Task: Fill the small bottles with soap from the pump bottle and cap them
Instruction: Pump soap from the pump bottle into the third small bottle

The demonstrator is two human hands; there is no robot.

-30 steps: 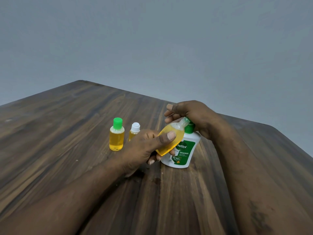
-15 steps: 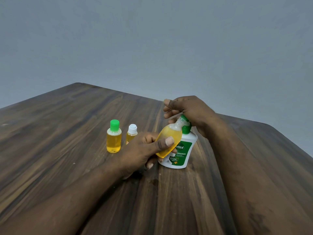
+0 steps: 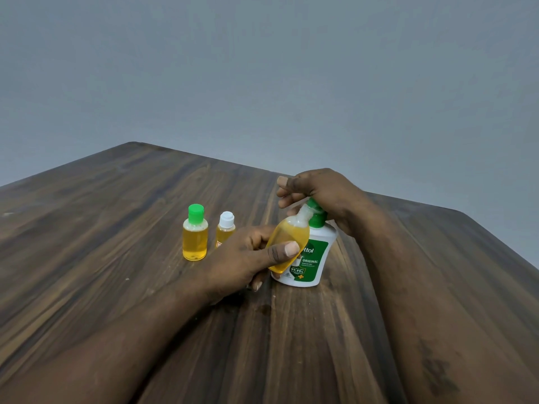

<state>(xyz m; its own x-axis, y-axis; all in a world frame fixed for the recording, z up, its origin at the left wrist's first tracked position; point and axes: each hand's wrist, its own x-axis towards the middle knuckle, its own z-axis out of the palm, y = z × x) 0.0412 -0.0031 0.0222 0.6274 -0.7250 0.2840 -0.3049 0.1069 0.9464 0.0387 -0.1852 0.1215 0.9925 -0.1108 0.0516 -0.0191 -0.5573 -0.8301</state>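
Observation:
My left hand (image 3: pixel 248 258) grips a small uncapped bottle (image 3: pixel 288 240) of yellow soap, tilted with its neck up against the green nozzle of the white pump bottle (image 3: pixel 309 258). That pump bottle stands on the wooden table (image 3: pixel 116 287). My right hand (image 3: pixel 318 193) rests on top of the pump head, fingers curled over it. To the left stand two filled small bottles: one with a green cap (image 3: pixel 194 233) and a narrower one with a white cap (image 3: pixel 226 228), partly behind my left hand.
The table's far edge runs diagonally behind the bottles, and its right edge falls away at the far right. A plain grey wall fills the background. A small wet spot (image 3: pixel 264 309) marks the wood near the pump bottle.
Both hands and the bottles keep the same pose; my right hand and the pump head have shifted slightly. The view moved a little.

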